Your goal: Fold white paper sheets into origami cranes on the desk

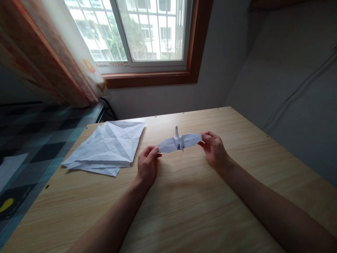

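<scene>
A white origami crane is stretched between my hands above the table, wings spread to either side. One thin point of it sticks up away from me and a shorter one faces me. My left hand pinches the left wing tip between thumb and fingers. At the other end, my right hand pinches the right wing tip the same way. To the left of my left hand lie several creased sheets of white paper, loosely stacked.
The wooden table reaches back toward a wall with a window. A checked cloth covers a surface to the left, below a curtain. A cable runs along the right wall.
</scene>
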A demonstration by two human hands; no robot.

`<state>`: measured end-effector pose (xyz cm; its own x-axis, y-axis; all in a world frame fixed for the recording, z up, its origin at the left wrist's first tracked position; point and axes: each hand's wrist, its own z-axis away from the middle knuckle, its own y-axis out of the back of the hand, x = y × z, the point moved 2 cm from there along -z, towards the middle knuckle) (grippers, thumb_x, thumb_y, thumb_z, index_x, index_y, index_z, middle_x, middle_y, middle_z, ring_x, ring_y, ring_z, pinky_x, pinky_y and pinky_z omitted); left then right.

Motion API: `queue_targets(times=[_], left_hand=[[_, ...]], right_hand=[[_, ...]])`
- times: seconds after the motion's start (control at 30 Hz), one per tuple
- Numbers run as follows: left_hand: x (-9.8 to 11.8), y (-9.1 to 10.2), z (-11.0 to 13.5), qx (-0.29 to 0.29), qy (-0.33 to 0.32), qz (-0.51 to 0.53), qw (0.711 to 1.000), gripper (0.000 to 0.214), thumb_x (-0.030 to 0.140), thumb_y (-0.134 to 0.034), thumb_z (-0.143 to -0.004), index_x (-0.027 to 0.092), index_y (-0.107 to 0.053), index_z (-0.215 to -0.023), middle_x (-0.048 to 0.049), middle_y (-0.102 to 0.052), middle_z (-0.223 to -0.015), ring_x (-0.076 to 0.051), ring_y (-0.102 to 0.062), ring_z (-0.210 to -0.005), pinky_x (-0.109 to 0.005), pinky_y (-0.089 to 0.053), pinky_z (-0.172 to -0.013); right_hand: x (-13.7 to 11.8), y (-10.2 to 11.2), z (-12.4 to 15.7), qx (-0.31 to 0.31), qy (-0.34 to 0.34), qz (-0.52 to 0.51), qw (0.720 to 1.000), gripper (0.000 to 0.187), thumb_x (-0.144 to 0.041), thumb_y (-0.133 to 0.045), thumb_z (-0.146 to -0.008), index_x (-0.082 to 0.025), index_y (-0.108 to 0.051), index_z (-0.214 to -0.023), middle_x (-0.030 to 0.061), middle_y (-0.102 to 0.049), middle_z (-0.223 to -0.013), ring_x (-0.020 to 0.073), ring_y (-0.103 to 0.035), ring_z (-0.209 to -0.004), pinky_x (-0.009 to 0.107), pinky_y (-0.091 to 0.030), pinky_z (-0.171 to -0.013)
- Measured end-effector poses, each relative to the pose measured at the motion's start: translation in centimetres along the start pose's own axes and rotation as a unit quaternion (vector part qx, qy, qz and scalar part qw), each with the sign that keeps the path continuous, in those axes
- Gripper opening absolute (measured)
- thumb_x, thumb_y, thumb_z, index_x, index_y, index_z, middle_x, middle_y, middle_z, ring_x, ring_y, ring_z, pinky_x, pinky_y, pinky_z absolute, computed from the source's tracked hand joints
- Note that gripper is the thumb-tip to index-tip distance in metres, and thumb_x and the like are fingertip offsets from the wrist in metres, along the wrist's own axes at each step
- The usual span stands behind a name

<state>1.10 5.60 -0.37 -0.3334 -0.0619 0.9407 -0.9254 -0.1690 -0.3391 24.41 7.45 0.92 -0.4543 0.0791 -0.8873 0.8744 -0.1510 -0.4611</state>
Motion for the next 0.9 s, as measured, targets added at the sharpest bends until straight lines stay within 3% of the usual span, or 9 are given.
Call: queue_targets(times=[0.33, 0.67, 0.9], left_hand=[[-0.3, 0.4, -0.5, 0.022, 0.026, 0.054, 0.998, 0.025, 0.033, -0.078, -0.057, 0.016, -0.061, -0.062, 0.0022, -0.056, -0.066, -0.009, -0.053, -0.062, -0.022, -0.046, -0.062], [-0.1, 0.1, -0.4, 0.020, 0.020, 0.037, 0.999, 0.026, 0.034, -0.076, -0.061, 0.016, -0.057, -0.065, 0.0034, -0.056, -0.066, -0.009, -0.055, -0.063, -0.022, -0.044, -0.062], [0.0, -0.1, -0.4, 0.021, 0.014, 0.036, 0.999, 0.033, 0.038, -0.077, -0.062, 0.018, -0.057, -0.078, 0.0028, -0.060, -0.078, -0.010, -0.059, -0.069, -0.021, -0.043, -0.062]], right_hand=[[0.6, 1.0, -0.7, 0.002, -0.030, 0.018, 0.999, 0.026, -0.035, -0.081, -0.056, -0.021, -0.060, -0.062, -0.0031, -0.063, -0.069, 0.0121, -0.056, -0.067, 0.024, -0.044, -0.063], [0.6, 1.1, -0.6, 0.005, -0.040, 0.036, 0.999, 0.031, -0.036, -0.085, -0.053, -0.019, -0.062, -0.063, -0.0026, -0.063, -0.066, 0.0102, -0.056, -0.063, 0.022, -0.044, -0.058], [1.0, 2.3, -1.5, 0.092, -0.021, 0.051, 0.994, 0.037, -0.037, -0.087, -0.053, -0.018, -0.059, -0.068, -0.0022, -0.063, -0.060, 0.0094, -0.059, -0.053, 0.020, -0.049, -0.049]])
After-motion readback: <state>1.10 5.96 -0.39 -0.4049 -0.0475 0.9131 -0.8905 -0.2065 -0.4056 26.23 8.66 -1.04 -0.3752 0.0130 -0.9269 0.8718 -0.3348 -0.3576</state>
